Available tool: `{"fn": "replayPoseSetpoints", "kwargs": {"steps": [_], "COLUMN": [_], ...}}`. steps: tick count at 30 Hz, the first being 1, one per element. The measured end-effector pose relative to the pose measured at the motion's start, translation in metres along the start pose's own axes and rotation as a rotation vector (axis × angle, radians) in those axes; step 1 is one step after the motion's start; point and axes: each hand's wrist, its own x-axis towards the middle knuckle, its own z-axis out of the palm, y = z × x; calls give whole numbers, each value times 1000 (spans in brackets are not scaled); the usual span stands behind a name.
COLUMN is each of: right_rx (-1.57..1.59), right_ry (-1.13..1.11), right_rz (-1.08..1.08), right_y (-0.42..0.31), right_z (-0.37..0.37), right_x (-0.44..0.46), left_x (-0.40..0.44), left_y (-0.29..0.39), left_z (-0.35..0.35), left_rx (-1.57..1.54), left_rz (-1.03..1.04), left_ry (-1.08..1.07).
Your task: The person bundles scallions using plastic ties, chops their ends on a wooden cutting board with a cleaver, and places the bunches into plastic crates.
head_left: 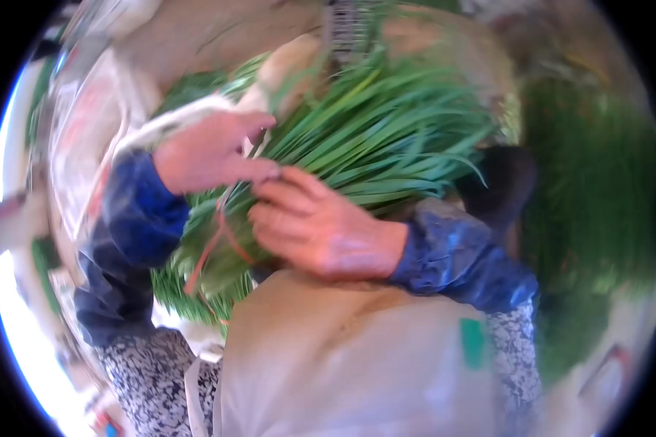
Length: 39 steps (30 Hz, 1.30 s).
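A thick bunch of long green chives (pixel 386 131) lies across my lap, its leaves fanning to the upper right. My right hand (pixel 321 226) is closed, its fingers curled over the near side of the bunch. From the left, my left hand (pixel 215 149) reaches over, thumb and forefinger bent around a thin strand at the bunch. Its thumb tip meets the fingers of my right hand. A thin red tie (pixel 220 237) hangs below my left hand, with loose ends over the stalks. Motion blur hides the exact grip.
A beige apron (pixel 357 357) with a green patch covers my lap. More cut greens (pixel 211 309) lie below the bunch. A large mass of greens (pixel 590 189) is at the right. A white plastic sack (pixel 91 146) stands at the left.
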Motion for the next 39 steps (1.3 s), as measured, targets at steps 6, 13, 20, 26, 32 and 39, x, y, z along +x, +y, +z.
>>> {"fn": "replayPoseSetpoints", "kwargs": {"steps": [6,13,20,26,32,39], "right_rx": [27,66,-160,45,2,23], "right_ry": [250,325,123,-93,31,298], "right_rz": [10,7,426,634,535,501], "right_y": [-13,-11,-12,-14,-19,7], "right_z": [-27,-32,-81,-111,-133,-155], "right_x": [-17,-28,-15,-29,-46,7], "left_x": [58,87,22,22,29,21], "left_y": [32,33,59,79,72,72], "left_z": [10,59,-28,-9,14,7], "left_rx": [-166,-396,-1008,-963,-701,-613], "left_rz": [41,128,-108,-86,61,-17], "left_ry": [33,148,376,441,528,527]}}
